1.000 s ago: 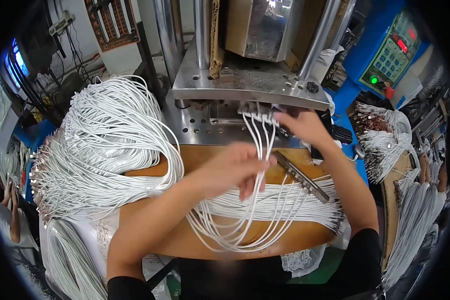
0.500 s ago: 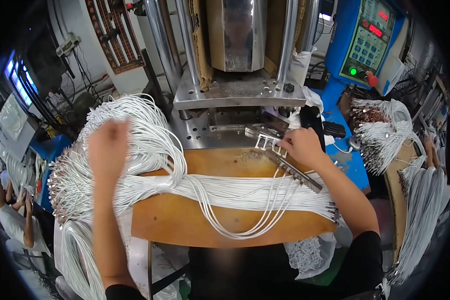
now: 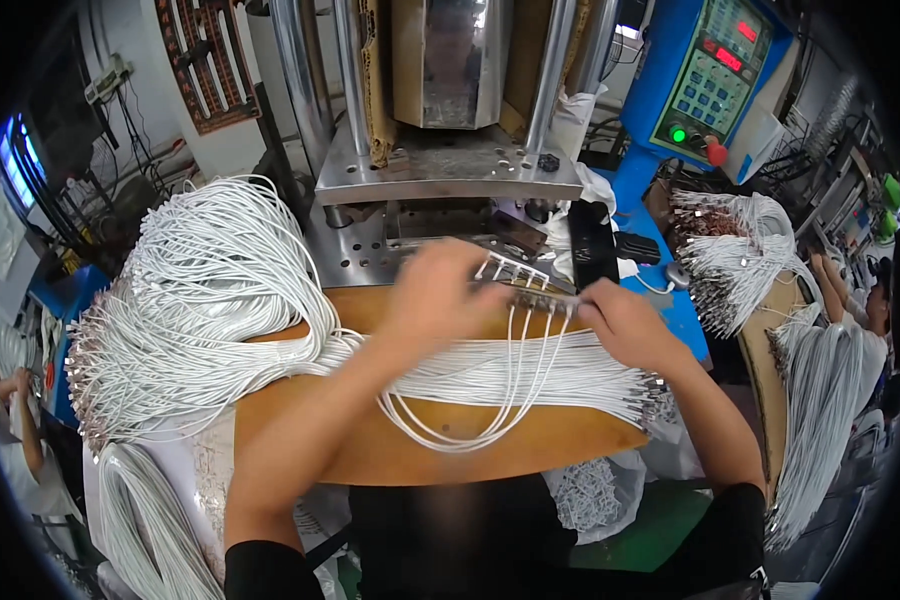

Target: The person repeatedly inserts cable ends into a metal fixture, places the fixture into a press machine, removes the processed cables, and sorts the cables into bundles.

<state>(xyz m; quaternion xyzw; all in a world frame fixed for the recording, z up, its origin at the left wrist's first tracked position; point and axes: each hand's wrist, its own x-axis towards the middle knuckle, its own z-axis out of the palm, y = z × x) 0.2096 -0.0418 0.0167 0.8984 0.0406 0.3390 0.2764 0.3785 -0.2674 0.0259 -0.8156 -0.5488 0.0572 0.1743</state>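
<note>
My right hand (image 3: 630, 325) pinches the right end of a narrow metal mould bar (image 3: 552, 300) above the wooden board. White cables (image 3: 530, 370) hang from the bar and loop down toward me. Along the bar's far side runs a white plastic moulding strip (image 3: 513, 268) with short cross pieces. Beside the bar's left end is my left hand (image 3: 438, 305), smeared by motion; whether its fingers grip the bar is unclear. Beneath both hands, a flat bundle of white cables (image 3: 450, 375) lies across the brown board (image 3: 310, 425), metal tips at its right end.
A big heap of white cables (image 3: 220, 260) rises at the left. Behind the board stands a press with a steel plate (image 3: 450, 175). A blue control box (image 3: 705, 90) is at the far right. Under the board hangs a bag of white scraps (image 3: 595, 495). More cables (image 3: 830, 420) lie at right.
My left hand has swung right from the cable heap to the metal bar. My right hand now holds the bar's right end, and the bar lies more level. The view has shifted slightly.
</note>
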